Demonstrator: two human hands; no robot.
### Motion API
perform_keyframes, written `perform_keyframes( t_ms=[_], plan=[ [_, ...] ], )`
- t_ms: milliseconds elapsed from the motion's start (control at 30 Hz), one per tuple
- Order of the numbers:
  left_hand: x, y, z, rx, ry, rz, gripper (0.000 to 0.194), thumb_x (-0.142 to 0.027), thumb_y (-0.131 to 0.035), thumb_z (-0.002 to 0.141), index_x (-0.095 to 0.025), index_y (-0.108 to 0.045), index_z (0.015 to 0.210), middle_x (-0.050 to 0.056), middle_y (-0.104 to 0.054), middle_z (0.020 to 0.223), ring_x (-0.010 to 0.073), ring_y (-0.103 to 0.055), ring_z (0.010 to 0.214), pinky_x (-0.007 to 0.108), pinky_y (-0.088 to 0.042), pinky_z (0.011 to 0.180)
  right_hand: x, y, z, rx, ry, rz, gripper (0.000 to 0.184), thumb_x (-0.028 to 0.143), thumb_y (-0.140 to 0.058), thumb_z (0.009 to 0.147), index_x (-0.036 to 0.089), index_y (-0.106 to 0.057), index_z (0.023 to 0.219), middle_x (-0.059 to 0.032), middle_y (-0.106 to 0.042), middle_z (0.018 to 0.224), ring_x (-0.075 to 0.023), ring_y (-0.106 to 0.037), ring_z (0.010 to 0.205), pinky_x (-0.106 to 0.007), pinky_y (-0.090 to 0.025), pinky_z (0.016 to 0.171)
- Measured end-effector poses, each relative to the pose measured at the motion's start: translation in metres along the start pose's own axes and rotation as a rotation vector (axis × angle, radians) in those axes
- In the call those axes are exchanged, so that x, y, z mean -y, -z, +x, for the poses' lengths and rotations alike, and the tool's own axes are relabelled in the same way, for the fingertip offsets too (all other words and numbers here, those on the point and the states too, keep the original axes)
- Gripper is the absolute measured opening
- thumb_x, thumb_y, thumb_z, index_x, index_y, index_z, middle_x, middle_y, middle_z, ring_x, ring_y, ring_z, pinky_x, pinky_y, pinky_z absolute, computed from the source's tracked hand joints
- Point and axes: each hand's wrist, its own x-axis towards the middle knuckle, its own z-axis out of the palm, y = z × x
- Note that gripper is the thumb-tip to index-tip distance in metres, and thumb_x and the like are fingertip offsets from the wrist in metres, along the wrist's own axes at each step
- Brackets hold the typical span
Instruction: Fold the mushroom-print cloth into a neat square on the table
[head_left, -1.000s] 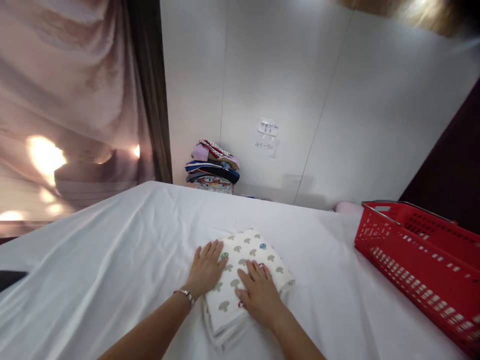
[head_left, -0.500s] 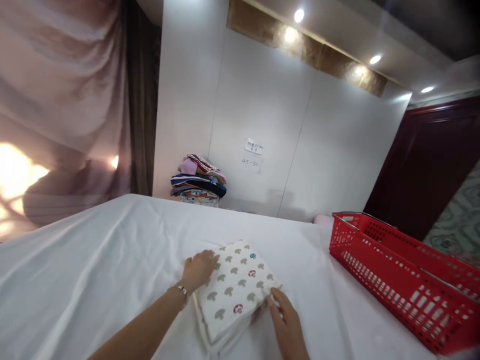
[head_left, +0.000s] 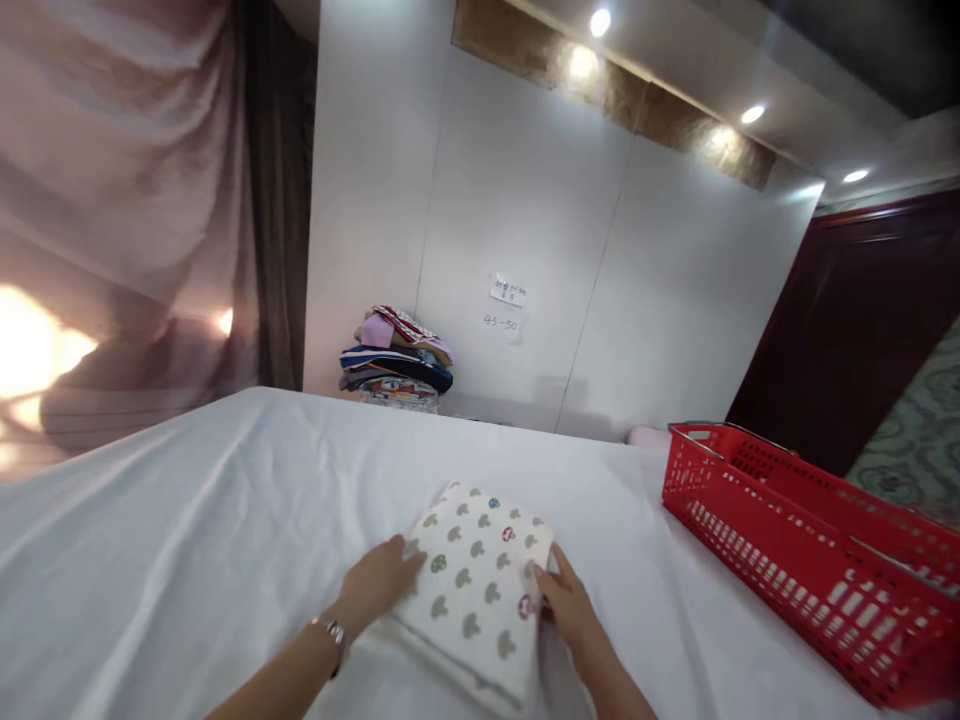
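A folded white cloth (head_left: 472,590) printed with grey mushrooms and a few red, green and blue ones lies in front of me as a thick, flat square. My left hand (head_left: 381,582), with a bracelet (head_left: 332,640) at its wrist, grips the cloth's left edge. At the right edge, my right hand (head_left: 571,608) is closed on the cloth, thumb on top and the other fingers partly hidden at its side. Both hands touch only this cloth. Its underside cannot be seen.
The cloth rests on a wide white-covered surface (head_left: 270,520). A long red plastic basket (head_left: 780,540) with perforated sides stands at the right. Beyond the far edge is a stack of folded clothes (head_left: 397,355), against a pale wall (head_left: 517,200) bearing paper labels (head_left: 504,322).
The folded cloth has turned counterclockwise. My left hand has shifted down and left along its edge; my right hand has moved slightly up and now grips the right side.
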Motion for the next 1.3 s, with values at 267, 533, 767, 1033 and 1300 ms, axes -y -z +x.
perform_keyframes(
  t_ms=[267,533,767,1033,1300],
  plan=[
    [-0.015,-0.013,-0.023,-0.271,-0.260,0.107,0.059,-0.050,-0.035,0.083,-0.015,-0.043,0.131,0.011,-0.038,0.141,0.0269,-0.033,0.130,0.042,-0.029,0.103,0.040,-0.019,-0.015,-0.006,0.587,-0.696,0.060,0.041,-0.046,0.085,0.023,-0.031,0.140,-0.0029,-0.025,0.147,-0.0251,-0.021,0.135,-0.043,-0.022,0.110],
    [-0.015,-0.042,-0.008,-0.115,-0.299,0.206,0.064,-0.053,-0.026,0.085,-0.021,-0.030,0.141,0.001,-0.019,0.149,0.0287,-0.024,0.134,0.047,-0.026,0.105,-0.008,-0.035,0.001,0.160,0.487,-1.100,0.060,0.048,-0.041,0.087,0.016,-0.037,0.137,-0.0079,-0.022,0.146,-0.0289,-0.015,0.136,-0.048,-0.015,0.110],
    [-0.017,-0.036,-0.012,-0.129,-0.304,0.167,0.062,-0.051,-0.030,0.085,-0.021,-0.034,0.139,0.002,-0.021,0.149,0.0270,-0.031,0.131,0.043,-0.027,0.104,-0.008,-0.033,-0.001,0.135,0.511,-1.081,0.054,0.044,-0.043,0.087,0.017,-0.044,0.133,-0.0091,-0.029,0.144,-0.0285,-0.019,0.135,-0.048,-0.016,0.110],
    [-0.015,-0.038,-0.012,-0.209,-0.299,0.083,0.056,-0.042,-0.035,0.085,-0.019,-0.036,0.136,0.007,-0.020,0.149,0.0258,-0.040,0.124,0.040,-0.033,0.098,-0.045,-0.013,-0.023,-0.081,0.222,-0.645,0.061,0.038,-0.051,0.079,0.017,-0.041,0.135,-0.0107,-0.021,0.148,-0.0276,-0.025,0.134,-0.042,-0.027,0.107],
    [-0.011,-0.031,-0.013,-0.064,0.039,-0.145,0.058,-0.049,-0.043,0.079,-0.013,-0.039,0.125,0.017,-0.058,0.116,0.0278,-0.057,0.104,0.037,-0.042,0.085,-0.052,-0.013,-0.038,-0.097,0.160,-0.265,0.060,0.041,-0.054,0.073,0.018,-0.048,0.128,-0.0085,-0.043,0.137,-0.0242,-0.034,0.130,-0.036,-0.029,0.106]
  ],
)
